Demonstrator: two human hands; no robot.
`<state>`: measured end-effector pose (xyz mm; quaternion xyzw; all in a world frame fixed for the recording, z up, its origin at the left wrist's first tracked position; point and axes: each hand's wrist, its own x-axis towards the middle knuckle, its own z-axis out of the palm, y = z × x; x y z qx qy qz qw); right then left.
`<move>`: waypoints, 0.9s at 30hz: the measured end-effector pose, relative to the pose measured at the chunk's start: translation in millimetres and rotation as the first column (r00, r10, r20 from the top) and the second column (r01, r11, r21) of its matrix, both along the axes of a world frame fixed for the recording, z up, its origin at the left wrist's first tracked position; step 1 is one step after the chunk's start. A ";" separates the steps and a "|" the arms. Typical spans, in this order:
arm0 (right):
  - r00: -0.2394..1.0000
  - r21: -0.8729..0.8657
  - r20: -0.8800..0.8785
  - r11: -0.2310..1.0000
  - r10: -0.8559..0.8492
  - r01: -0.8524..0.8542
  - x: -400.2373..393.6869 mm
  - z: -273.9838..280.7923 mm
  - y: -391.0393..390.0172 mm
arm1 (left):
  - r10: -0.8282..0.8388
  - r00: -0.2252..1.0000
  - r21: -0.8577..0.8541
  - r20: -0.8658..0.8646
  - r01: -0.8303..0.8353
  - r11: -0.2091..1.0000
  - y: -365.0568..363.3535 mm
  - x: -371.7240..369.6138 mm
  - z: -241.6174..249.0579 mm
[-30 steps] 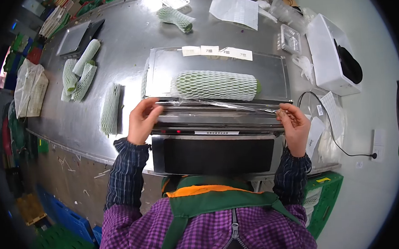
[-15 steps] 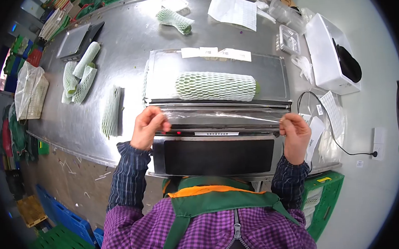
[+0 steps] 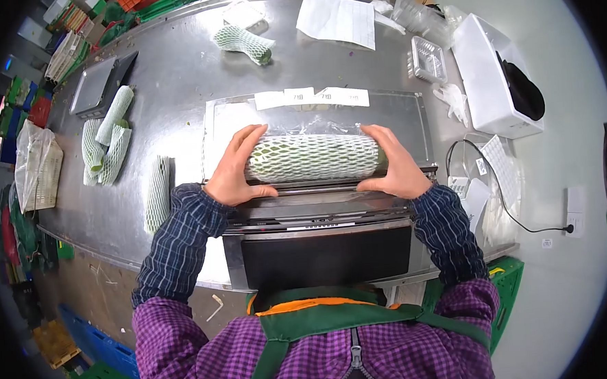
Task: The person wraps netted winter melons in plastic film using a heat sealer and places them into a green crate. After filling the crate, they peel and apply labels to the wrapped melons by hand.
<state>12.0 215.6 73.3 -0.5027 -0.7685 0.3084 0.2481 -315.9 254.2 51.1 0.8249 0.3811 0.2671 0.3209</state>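
Observation:
A thick green cylindrical vegetable in a white foam net (image 3: pixel 314 158) lies crosswise on the wrapping machine (image 3: pixel 311 206). My left hand (image 3: pixel 230 173) grips its left end, fingers over the far side and thumb along the near side. At the opposite end my right hand (image 3: pixel 400 167) holds it the same way. Clear plastic film (image 3: pixel 314 128) shows crinkled along its far side; how far the film reaches beneath is hidden. Behind it on the machine's metal plate is a row of white printed labels (image 3: pixel 312 98). The machine's black front pad (image 3: pixel 327 257) is nearest my body.
Several net-sleeved vegetables (image 3: pixel 112 141) lie to the left, one more (image 3: pixel 157 194) closer, another (image 3: pixel 243 45) at the back. A tablet-like device (image 3: pixel 95 84) stands back left. On the right are a white foam box (image 3: pixel 479 70), a clear tray (image 3: pixel 427 59) and a black cable (image 3: pixel 503 210).
Both hands let go of the stretched film edge and moved inward onto the vegetable's ends. The vegetable now sits nearer my body, with film along its far side.

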 end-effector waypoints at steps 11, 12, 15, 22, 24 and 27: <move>0.978 -0.601 -0.128 0.797 -0.165 0.056 9.8 15.2 -72.7 | 0.412 0.909 -0.998 0.057 0.036 0.060 -83.0 -13.0 -1.3; 0.949 -0.801 -0.130 0.594 -0.286 0.069 8.9 12.8 -90.6 | 0.291 0.956 -0.998 -0.037 -0.018 -0.067 -100.5 -13.5 15.0; 0.931 -0.997 -0.021 0.080 -0.365 0.009 13.9 -11.0 -129.9 | 0.257 0.964 -0.912 0.068 0.164 -0.376 -149.5 -20.9 -16.4; 0.928 -0.879 -0.224 0.473 -0.297 -0.061 8.7 -22.2 -189.6 | 0.371 0.924 -0.728 0.089 0.315 -0.609 -185.8 -51.4 -71.2; 0.976 -0.782 -0.037 0.615 -0.215 0.106 -0.3 -23.1 -211.6 | 0.281 0.958 -0.865 0.059 0.189 -0.465 -195.2 -46.0 -21.9; 0.938 -0.602 0.029 0.743 -0.344 0.291 -7.5 -31.3 -227.3 | 0.152 0.988 -0.982 0.019 -0.010 0.190 -223.1 -48.7 -17.0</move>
